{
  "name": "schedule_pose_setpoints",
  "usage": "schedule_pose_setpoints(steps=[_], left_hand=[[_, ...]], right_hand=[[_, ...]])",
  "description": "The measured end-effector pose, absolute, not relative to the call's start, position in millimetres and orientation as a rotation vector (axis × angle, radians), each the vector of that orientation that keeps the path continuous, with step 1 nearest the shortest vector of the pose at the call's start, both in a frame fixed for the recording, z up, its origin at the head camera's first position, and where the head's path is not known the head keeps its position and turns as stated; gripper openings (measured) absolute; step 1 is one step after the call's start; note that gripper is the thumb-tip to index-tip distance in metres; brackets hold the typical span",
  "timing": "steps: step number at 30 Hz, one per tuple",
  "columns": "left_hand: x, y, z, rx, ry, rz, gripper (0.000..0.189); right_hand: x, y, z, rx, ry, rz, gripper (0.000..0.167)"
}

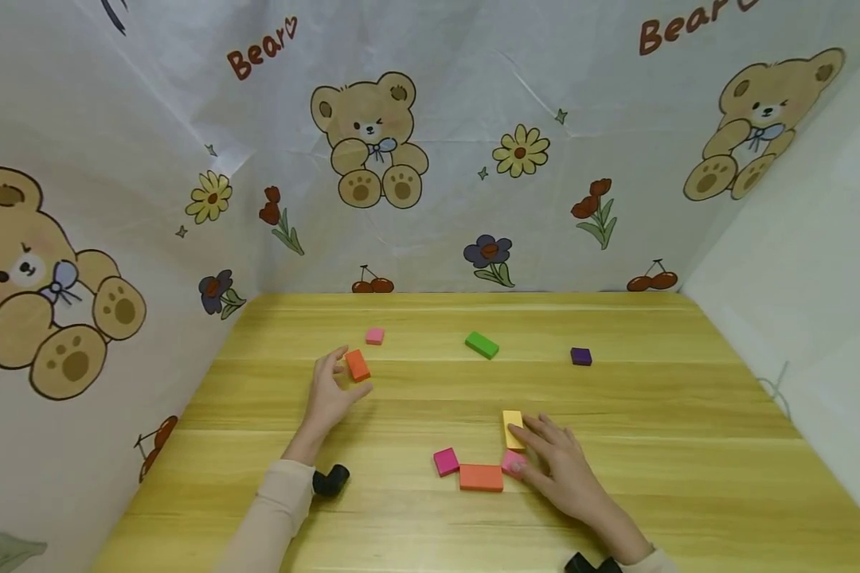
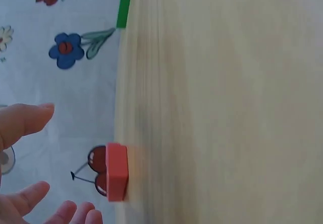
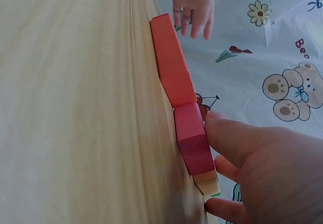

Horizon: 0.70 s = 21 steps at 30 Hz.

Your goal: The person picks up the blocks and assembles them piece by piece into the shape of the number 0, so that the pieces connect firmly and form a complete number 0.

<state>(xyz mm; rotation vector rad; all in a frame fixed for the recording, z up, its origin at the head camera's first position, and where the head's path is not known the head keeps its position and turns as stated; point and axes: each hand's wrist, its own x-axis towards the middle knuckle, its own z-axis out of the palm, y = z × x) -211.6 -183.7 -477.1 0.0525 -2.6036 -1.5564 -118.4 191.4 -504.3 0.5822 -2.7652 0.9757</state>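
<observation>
My left hand [image 1: 328, 395] reaches around an orange block [image 1: 357, 365], thumb and fingers spread apart; the left wrist view shows the block [image 2: 117, 173] standing clear of the fingertips. My right hand [image 1: 562, 469] is at a short row of blocks. Its thumb touches a pink block [image 1: 512, 461], and a finger rests on the yellow block [image 1: 513, 430] just behind it. An orange-red block [image 1: 481, 477] adjoins the pink one on the left. At that row's left end sits a magenta block [image 1: 446, 461]. In the right wrist view, the thumb lies alongside the pink block [image 3: 194, 138].
Farther back on the wooden table [image 1: 416, 422] are a small pink block [image 1: 375, 336], a green block [image 1: 482, 345] and a purple block [image 1: 581, 356]. A bear-print cloth [image 1: 444, 215] hangs along the back and left edges. A white wall [image 1: 817, 263] borders the right.
</observation>
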Motion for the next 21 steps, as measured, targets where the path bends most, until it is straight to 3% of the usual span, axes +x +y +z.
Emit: schedule_pose_setpoints(steps=[10, 21], left_hand=[[-254.2, -208.4, -491.4, 0.112, -2.695, -1.678, 0.081], [-256.3, -217.7, -493.4, 0.142, -2.739, -1.646, 0.07]], right_hand=[[-119.1, 194.9, -499.0, 0.573, -2.755, 0.965, 0.052], [-117.3, 189.5, -503.7, 0.583, -2.767, 0.957, 0.053]])
